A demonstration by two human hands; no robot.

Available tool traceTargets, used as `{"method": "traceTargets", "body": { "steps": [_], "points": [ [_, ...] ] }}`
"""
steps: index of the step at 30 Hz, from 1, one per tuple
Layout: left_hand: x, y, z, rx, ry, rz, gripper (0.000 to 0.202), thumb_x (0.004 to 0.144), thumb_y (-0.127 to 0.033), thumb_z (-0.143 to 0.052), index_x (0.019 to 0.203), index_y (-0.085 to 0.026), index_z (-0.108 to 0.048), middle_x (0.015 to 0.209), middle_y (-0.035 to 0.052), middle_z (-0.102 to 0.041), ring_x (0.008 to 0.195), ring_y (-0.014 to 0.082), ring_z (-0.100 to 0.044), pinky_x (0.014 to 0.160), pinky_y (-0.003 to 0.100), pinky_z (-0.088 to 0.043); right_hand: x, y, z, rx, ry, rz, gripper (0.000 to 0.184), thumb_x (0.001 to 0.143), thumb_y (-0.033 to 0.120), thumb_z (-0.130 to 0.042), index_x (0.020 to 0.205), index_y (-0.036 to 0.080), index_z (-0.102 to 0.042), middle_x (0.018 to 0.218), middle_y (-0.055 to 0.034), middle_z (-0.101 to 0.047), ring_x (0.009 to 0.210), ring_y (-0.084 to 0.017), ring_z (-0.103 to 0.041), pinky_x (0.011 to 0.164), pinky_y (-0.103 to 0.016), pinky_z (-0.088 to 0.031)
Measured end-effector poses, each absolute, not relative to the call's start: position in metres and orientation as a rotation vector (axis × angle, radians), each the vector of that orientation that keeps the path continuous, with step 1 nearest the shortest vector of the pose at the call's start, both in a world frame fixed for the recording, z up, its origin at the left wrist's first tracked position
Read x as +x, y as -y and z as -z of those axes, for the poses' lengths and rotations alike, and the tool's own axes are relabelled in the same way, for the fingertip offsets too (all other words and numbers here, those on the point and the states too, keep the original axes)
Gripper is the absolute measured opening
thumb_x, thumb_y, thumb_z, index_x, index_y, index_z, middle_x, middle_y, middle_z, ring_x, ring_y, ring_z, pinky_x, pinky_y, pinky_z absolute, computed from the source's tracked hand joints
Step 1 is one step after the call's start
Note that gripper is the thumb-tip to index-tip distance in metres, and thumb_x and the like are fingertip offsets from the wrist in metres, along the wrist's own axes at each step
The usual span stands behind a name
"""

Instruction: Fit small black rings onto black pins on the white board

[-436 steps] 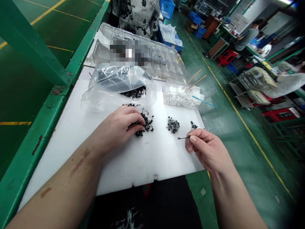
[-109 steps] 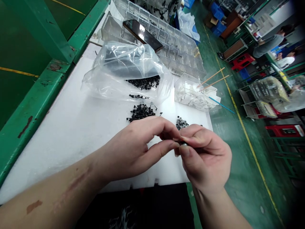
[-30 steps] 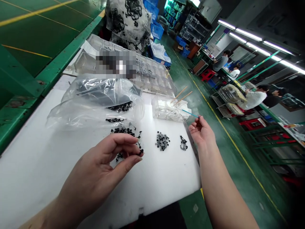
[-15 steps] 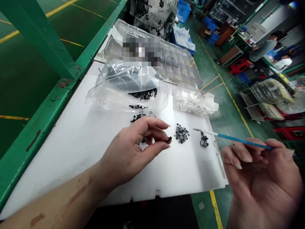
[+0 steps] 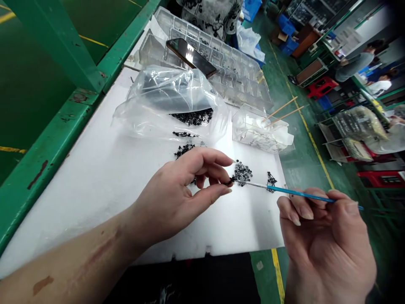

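Note:
My left hand [image 5: 177, 190] pinches a small black part [image 5: 230, 182] between thumb and fingertips, above the white tabletop [image 5: 104, 181]. My right hand [image 5: 329, 240] grips a thin paintbrush [image 5: 300, 194] with a blue handle and silver ferrule; its tip reaches the black part, though contact is too small to make out. Behind the brush lies a pile of small black and grey rings [image 5: 243, 172]. To its right is a little group of black parts [image 5: 271, 179]. Another heap of black parts [image 5: 182, 150] is partly hidden behind my left hand.
A clear plastic bag [image 5: 139, 112] holds many black parts. A clear box [image 5: 253, 135] contains white paper and two wooden sticks. A compartment tray [image 5: 240, 63] with a phone [image 5: 191, 57] on it stands farther back. A green beam [image 5: 74, 114] edges the left side.
My right hand has moved left, bringing the brush tip from over the table to the black part in my left hand. My left hand keeps its pinch; the view has shifted slightly.

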State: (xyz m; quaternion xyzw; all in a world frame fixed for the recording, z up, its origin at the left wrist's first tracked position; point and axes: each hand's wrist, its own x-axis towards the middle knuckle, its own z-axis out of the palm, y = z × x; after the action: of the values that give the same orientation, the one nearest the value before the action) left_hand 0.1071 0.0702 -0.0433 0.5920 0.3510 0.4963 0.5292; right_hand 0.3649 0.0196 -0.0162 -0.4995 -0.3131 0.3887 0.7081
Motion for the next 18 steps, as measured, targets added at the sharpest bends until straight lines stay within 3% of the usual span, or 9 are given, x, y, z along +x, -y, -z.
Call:
{"method": "traceTargets", "body": {
  "steps": [9, 18],
  "points": [
    [0.1060, -0.0706, 0.0399, 1.437, -0.890, -1.157, 0.028, 0.098, -0.018, -0.084, 0.121, -0.029, -0.073, 0.097, -0.0038, -0.081, 0.093, 0.0157, -0.079, 0.081, 0.032, -0.061, 0.3603, -0.0220, 0.0158, -1.162, 0.691, -0.833, 0.026, 0.077, 0.037, -0.101, 0.090, 0.024, -0.082, 0.080, 0.0015, -0.058, 0.063, -0.011, -0.050, 0.051, -0.026, -0.041],
    [0.1044, -0.0712, 0.0404, 1.452, -0.873, -1.139, 0.028, 0.100, -0.019, -0.082, 0.123, -0.029, -0.070, 0.099, -0.0052, -0.081, 0.093, 0.0142, -0.077, 0.084, 0.031, -0.060, 0.3651, -0.0236, 0.0160, -1.188, 0.668, -0.833, 0.027, 0.077, 0.039, -0.100, 0.089, 0.025, -0.081, 0.080, 0.0030, -0.056, 0.062, -0.009, -0.045, 0.052, -0.025, -0.044]
  ]
}}
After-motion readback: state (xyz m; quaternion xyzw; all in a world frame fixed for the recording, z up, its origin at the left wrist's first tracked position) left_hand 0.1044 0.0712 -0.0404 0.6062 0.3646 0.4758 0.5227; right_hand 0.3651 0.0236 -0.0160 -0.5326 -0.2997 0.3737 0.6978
